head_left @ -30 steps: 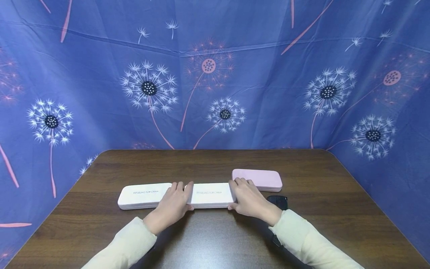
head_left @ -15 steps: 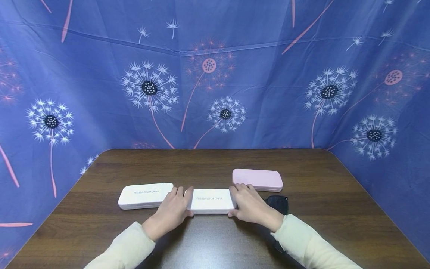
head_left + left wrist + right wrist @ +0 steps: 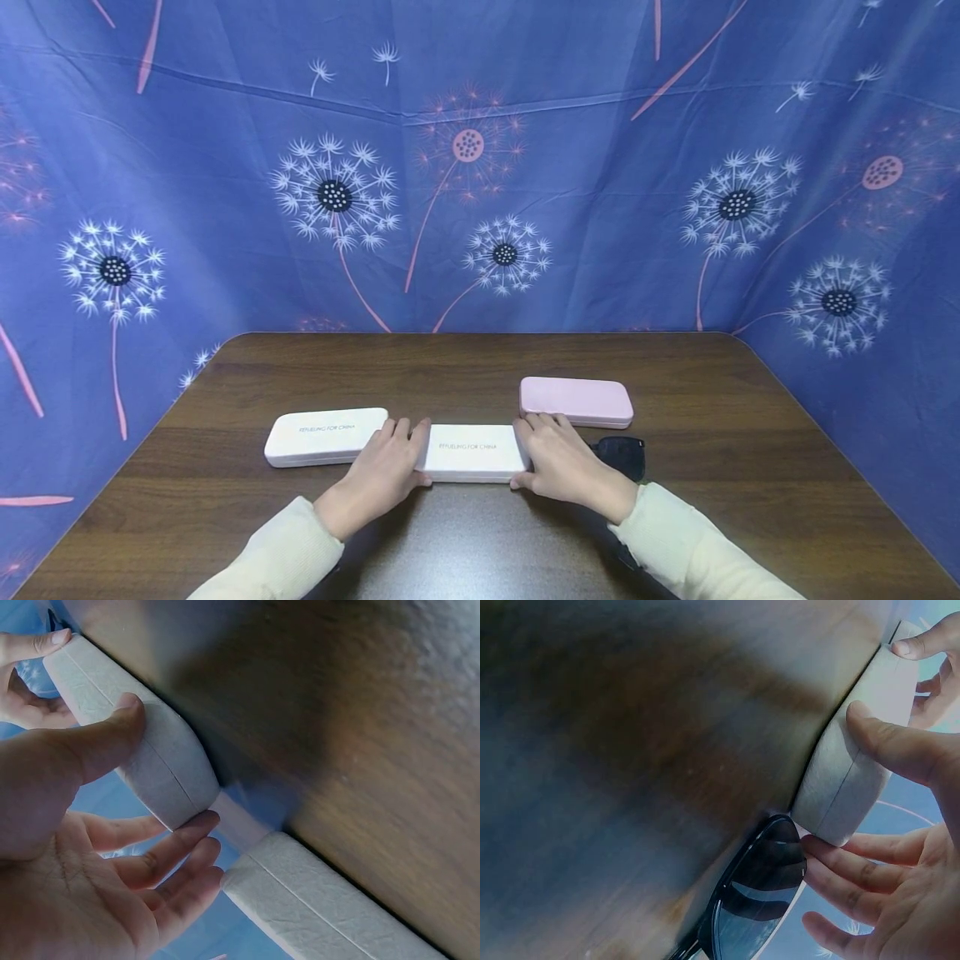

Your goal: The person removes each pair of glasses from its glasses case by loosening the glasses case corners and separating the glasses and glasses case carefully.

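A blue cloth [image 3: 600, 150] printed with white and pink dandelions hangs behind and beside the brown wood-grain worktop [image 3: 420, 371], where light glints near the front. In front of us, near the middle of this worktop, lies the middle white case [image 3: 474, 454], closed, with its long side facing us and small lettering on the lid that reads "REFUELING FOR CHINA". We see the left hand [image 3: 377, 468] at its left end and the right hand [image 3: 567, 468] at its right end. The fingers of both hands pinch the case: each thumb presses the near side, while the other fingers reach round the end and the far side. A seam runs along its edge, as both wrist views show us. To the left lies the left white case [image 3: 324, 437], closed and bearing the same lettering; the left hand's fingertips come so close to its end that we cannot tell whether they touch. Beyond the right hand we find the pink case [image 3: 577, 402], closed too. Just beside the right hand lie the dark sunglasses [image 3: 624, 457], which the right arm partly hides from us. Pale sleeves [image 3: 697, 542] cover both forearms.
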